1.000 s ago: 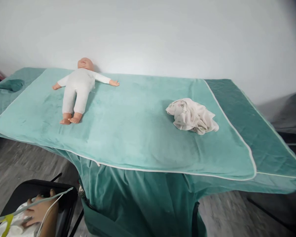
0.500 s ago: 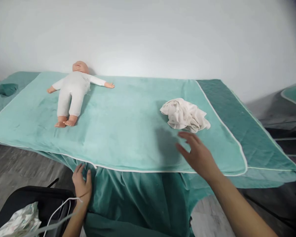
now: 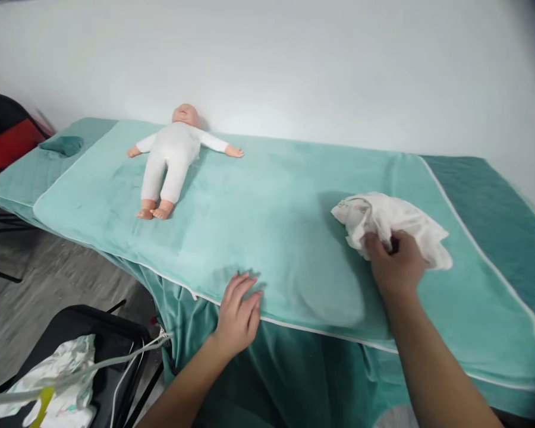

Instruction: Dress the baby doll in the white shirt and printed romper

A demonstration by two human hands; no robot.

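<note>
My right hand [image 3: 397, 261] is closed on the near side of a crumpled white printed cloth [image 3: 401, 217], thumb and fingers pinching a fold. Whether the cloth is a garment I cannot tell. Over the front edge of the green-covered bed [image 3: 276, 232] is my left hand [image 3: 239, 312], fingers stretched out and nothing in them. A baby doll [image 3: 172, 148] in a white suit lies on its back at the left, arms spread and feet towards me, apart from both hands.
A black chair [image 3: 129, 333] stands at the lower left, with a pale printed cloth [image 3: 78, 362] on its seat. White cords [image 3: 129, 356] cross in front of it. Another chair with a red patch [image 3: 13, 145] is at the far left. A white wall [image 3: 294, 65] runs behind the bed.
My right hand has reached the crumpled cloth and gripped it. My left hand has moved right and up to the bed's edge. The view has shifted, showing more of the left side.
</note>
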